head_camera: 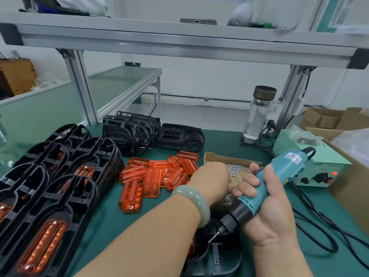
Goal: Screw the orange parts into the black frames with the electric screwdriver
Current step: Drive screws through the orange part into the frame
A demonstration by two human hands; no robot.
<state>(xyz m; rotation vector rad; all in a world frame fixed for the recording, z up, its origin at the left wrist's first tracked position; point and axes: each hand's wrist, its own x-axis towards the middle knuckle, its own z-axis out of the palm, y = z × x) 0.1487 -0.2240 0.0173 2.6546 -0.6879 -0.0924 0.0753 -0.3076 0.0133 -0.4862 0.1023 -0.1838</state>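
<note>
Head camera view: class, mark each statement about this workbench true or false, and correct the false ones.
1. The right hand grips the screwdriver. True.
2. The loose orange parts form a neat stack. False: they lie in a jumbled pile.
3. The left hand is at the box of screws. True.
4. The bottle lies on its side. False: it stands upright.
</note>
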